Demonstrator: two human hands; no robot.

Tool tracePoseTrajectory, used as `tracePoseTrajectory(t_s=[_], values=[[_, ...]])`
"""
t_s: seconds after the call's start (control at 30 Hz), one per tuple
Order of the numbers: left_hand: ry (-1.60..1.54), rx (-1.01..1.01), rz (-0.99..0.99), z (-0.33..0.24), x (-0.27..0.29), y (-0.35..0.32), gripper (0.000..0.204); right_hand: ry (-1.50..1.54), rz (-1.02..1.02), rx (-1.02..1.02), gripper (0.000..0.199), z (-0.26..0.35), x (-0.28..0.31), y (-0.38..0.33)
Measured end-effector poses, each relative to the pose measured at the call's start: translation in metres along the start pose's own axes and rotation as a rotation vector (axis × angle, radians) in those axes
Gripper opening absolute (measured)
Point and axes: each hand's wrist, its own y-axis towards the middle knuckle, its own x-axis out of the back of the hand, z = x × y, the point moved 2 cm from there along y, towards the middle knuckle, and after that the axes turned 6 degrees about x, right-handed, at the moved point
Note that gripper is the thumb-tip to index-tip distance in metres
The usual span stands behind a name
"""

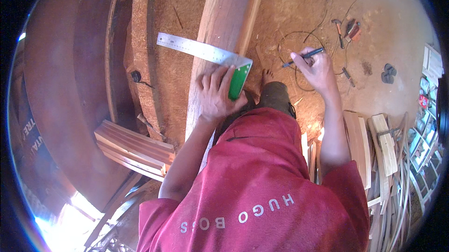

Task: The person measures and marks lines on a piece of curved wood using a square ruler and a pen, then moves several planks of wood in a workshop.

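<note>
A long, wide wooden board [225,13] runs away from me, left of my body. Across it lies a try square with a metal blade [201,49] and a green handle [239,82]. My left hand [216,92] presses on the board and grips the square by its green handle, fingertips at the blade's lower edge. The blade's far end sticks out past the board's left edge. Off to the right, my right hand [318,70] is raised in the air, pinching a dark pen [303,57] whose tip points left toward the board.
Stacked wooden strips [135,149] lie at lower left, and more wood pieces [384,144] at right. A hammer [338,32], a red-brown tool [353,30] and a looping cable [299,83] rest on the dusty floor. A long plank [141,27] stands at left.
</note>
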Motion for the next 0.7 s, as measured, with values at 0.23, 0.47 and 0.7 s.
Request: tracePoseTrajectory(t_s=[0.23,0.47,0.7], values=[[-0.33,0.253,0.12,-0.02,0.035,-0.061,0.057,0.049,-0.021,-0.125,0.037,-0.044,-0.023,-0.062],[-0.908,0.758,-0.657,0.039,0.102,-0.101,0.031,0.391,0.036,-0.159,0.038,0.005,-0.038,-0.056],[-1.169,1.128,-1.303,0.111,0.14,-0.255,0.046,0.344,0.068,0.357,0.019,0.053,-0.068,-0.055]])
